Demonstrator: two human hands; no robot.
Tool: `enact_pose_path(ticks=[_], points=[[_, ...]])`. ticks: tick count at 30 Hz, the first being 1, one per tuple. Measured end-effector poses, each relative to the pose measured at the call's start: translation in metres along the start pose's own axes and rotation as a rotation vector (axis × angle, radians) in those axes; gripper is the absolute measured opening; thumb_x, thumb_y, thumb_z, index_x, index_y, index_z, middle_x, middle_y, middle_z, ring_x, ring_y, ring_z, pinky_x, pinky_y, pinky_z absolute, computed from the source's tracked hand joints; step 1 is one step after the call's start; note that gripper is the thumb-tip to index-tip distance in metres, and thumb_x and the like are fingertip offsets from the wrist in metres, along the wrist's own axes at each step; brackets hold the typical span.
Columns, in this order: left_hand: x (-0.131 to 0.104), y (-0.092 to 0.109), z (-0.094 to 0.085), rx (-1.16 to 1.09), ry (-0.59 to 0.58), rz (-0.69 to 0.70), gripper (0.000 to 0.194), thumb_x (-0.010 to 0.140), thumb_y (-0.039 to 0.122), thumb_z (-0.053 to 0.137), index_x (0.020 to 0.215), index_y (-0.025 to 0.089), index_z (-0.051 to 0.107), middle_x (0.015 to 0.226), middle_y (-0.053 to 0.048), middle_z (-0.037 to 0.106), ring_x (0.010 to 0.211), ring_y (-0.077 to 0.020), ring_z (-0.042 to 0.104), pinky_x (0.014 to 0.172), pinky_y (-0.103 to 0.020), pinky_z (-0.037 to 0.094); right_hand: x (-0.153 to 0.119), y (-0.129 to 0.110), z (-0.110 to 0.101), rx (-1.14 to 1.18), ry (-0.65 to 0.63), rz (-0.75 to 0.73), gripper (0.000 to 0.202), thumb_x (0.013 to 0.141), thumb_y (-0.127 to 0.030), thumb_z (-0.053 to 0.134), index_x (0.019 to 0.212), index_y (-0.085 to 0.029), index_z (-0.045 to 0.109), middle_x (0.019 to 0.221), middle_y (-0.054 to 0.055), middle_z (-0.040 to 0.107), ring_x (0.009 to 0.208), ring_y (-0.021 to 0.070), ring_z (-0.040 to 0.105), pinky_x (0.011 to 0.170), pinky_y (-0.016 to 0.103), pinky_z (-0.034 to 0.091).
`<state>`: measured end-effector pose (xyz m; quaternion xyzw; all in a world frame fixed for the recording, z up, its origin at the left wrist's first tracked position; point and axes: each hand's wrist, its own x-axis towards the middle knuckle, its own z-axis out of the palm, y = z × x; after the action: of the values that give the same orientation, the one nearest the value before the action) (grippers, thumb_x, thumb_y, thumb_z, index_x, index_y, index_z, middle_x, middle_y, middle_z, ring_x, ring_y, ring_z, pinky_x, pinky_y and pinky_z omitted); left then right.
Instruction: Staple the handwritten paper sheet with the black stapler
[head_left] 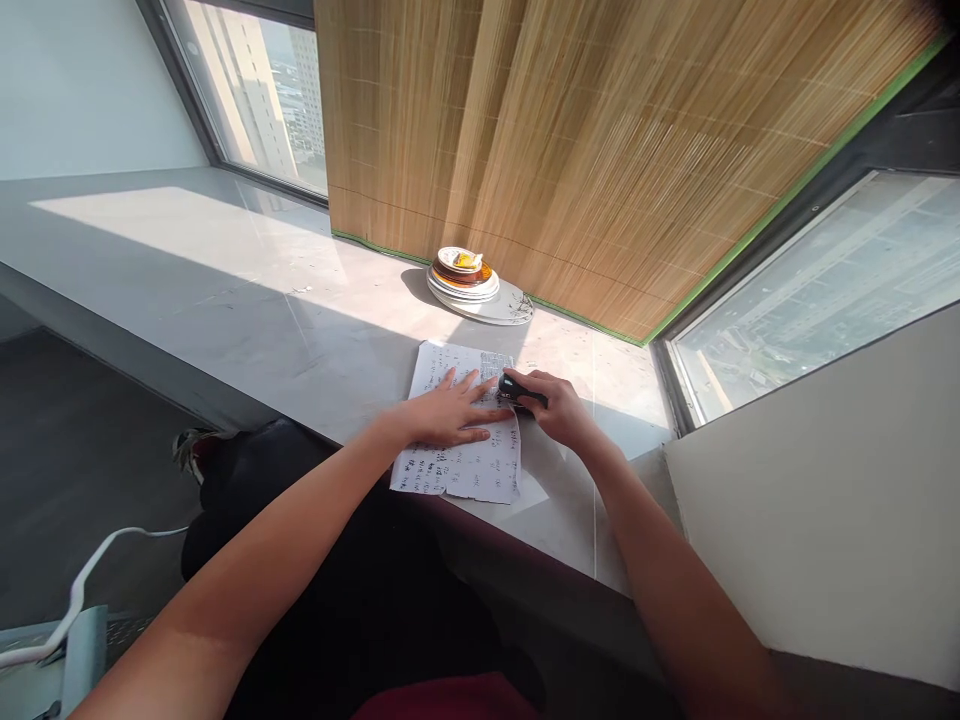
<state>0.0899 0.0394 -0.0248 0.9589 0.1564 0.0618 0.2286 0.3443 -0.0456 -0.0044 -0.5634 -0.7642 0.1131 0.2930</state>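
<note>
Handwritten sheets of paper (469,475) lie on the pale windowsill, their near end reaching its front edge. My left hand (450,410) rests flat on them with the fingers spread, pointing to the right. At the right edge of the paper, my right hand (559,405) is wrapped round a black stapler (517,387). The stapler's front end overlaps the paper's edge; whether its jaws are pressed together cannot be made out. Fingers of my right hand cover its rear part.
Beyond the paper stands a stack of plates (463,290), with a small yellow and white item on top. Behind it hangs a bamboo blind (487,130). The windowsill (247,290) stretches left; a wall (817,500) stands at the right. A white cable (82,580) runs at lower left.
</note>
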Motion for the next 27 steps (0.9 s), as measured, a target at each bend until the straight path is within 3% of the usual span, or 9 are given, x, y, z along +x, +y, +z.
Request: enact_pose_path(ticks=[8, 20, 27], points=[[0.0, 0.002, -0.001, -0.008, 0.018, 0.012, 0.053, 0.103, 0.057, 0.06, 0.155, 0.051, 0.057, 0.179, 0.003, 0.031, 0.166, -0.0474, 0.016, 0.131, -0.075, 0.003, 0.0, -0.006, 0.005, -0.108, -0.029, 0.007, 0.059, 0.095, -0.012, 0.055, 0.148, -0.036, 0.068, 0.099, 0.008, 0.072, 0.096, 0.0291, 0.064, 0.085, 0.042, 0.053], [-0.001, 0.004, -0.003, 0.049, -0.048, 0.001, 0.058, 0.106, 0.058, 0.051, 0.163, 0.05, 0.045, 0.183, 0.003, 0.019, 0.168, -0.0466, 0.007, 0.13, -0.075, -0.002, 0.003, -0.005, 0.006, -0.139, -0.06, 0.028, 0.062, 0.094, -0.007, 0.056, 0.146, -0.039, 0.069, 0.104, 0.007, 0.073, 0.1, 0.0288, 0.063, 0.086, 0.041, 0.05], [-0.001, 0.007, -0.005, 0.076, -0.065, -0.013, 0.058, 0.108, 0.058, 0.049, 0.165, 0.051, 0.042, 0.184, 0.006, 0.013, 0.168, -0.0452, 0.008, 0.131, -0.075, -0.002, 0.004, -0.02, 0.004, -0.313, -0.121, 0.067, 0.058, 0.099, -0.009, 0.054, 0.148, -0.037, 0.067, 0.112, 0.007, 0.074, 0.103, 0.0271, 0.062, 0.084, 0.038, 0.045]])
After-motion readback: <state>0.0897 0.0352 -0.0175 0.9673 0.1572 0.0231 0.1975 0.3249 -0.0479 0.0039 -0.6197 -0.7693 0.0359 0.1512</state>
